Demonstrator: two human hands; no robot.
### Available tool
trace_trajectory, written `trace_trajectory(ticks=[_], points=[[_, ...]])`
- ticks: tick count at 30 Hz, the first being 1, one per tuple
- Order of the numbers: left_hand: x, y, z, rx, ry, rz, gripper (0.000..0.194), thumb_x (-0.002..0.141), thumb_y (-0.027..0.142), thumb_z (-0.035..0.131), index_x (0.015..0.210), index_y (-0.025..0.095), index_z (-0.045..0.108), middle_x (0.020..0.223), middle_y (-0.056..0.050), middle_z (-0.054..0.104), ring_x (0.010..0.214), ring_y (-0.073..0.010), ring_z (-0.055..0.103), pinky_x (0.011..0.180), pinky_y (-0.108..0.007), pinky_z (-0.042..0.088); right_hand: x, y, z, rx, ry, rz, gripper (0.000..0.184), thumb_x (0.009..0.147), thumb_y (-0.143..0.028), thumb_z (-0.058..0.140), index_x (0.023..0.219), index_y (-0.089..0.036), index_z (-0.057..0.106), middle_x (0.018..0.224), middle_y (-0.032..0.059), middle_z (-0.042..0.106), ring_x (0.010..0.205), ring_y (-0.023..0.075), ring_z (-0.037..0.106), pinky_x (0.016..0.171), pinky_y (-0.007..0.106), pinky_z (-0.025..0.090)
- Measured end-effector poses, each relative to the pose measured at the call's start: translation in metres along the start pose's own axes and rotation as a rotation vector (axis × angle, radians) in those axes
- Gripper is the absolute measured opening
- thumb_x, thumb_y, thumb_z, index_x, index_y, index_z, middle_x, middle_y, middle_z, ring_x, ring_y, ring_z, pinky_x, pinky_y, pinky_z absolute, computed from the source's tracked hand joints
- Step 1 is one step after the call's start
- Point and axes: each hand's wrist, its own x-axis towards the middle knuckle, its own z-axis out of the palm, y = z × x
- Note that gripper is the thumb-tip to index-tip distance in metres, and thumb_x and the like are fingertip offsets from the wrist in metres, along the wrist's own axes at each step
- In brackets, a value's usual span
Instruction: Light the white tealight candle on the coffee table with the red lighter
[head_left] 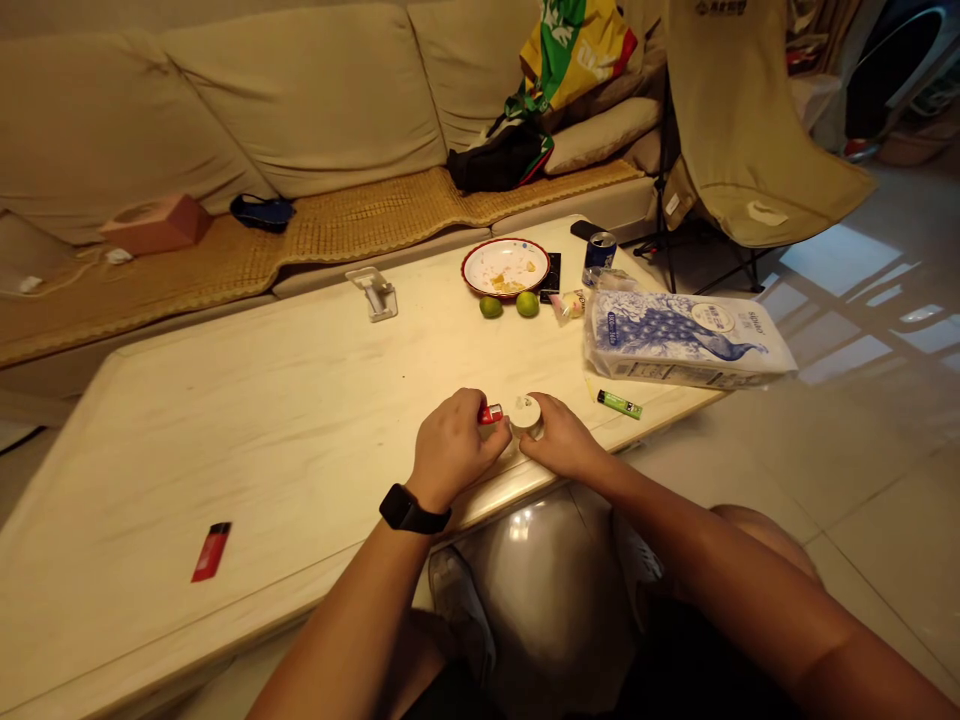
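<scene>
My left hand (454, 445), with a black watch (412, 509) on its wrist, is closed around a small red thing with a silvery end (491, 413). Most of that thing is hidden by the fingers, so I cannot make out its kind. In my right hand (561, 438) is a small round thing with a flat whitish top (525, 413), gripped by its side at the table's near edge. The red thing's silvery end points toward it, and the two hands are close together. To the right of my right hand lies a green stick-shaped thing with a black end (619, 404).
On the pale table (300, 430) are a red lighter-like thing (211, 552), a white stand (373, 294), a red-rimmed plate (480, 285), two green fruits (528, 304), a can (599, 258) and a large tissue pack (682, 335). Behind are a sofa (300, 100) and folding chair (750, 140).
</scene>
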Motion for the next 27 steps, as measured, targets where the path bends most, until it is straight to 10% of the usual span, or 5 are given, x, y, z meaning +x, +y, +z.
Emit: trace_trajectory(ticks=[5, 14, 27], points=[[0.001, 0.002, 0.002, 0.019, -0.006, 0.000, 0.023, 0.088, 0.044, 0.053, 0.090, 0.021, 0.053, 0.079, -0.003, 0.060, 0.071, -0.0185, 0.054, 0.065, -0.033, 0.041, -0.006, 0.002, -0.003, -0.103, -0.042, 0.051, 0.070, 0.077, -0.032, 0.065, 0.140, -0.012, 0.044, 0.135, 0.0192, 0.056, 0.125, 0.0294, 0.051, 0.105, 0.042, 0.040], [0.008, 0.008, 0.006, 0.080, -0.031, -0.005, 0.018, 0.087, 0.040, 0.052, 0.086, 0.022, 0.052, 0.078, -0.004, 0.061, 0.072, -0.0199, 0.055, 0.064, -0.034, 0.040, -0.035, -0.010, -0.032, -0.416, -0.157, 0.093, 0.028, 0.089, -0.034, 0.055, 0.112, -0.017, 0.057, 0.110, 0.0128, 0.063, 0.104, 0.0262, 0.056, 0.093, 0.037, 0.042], [0.018, 0.014, 0.016, 0.094, -0.065, 0.027, 0.013, 0.085, 0.035, 0.053, 0.082, 0.023, 0.049, 0.076, -0.004, 0.060, 0.071, -0.0207, 0.055, 0.064, -0.035, 0.038, -0.049, -0.015, -0.040, -0.463, -0.251, 0.028, 0.029, 0.091, -0.032, 0.054, 0.116, -0.016, 0.056, 0.110, 0.0115, 0.062, 0.099, 0.0258, 0.059, 0.086, 0.036, 0.043]])
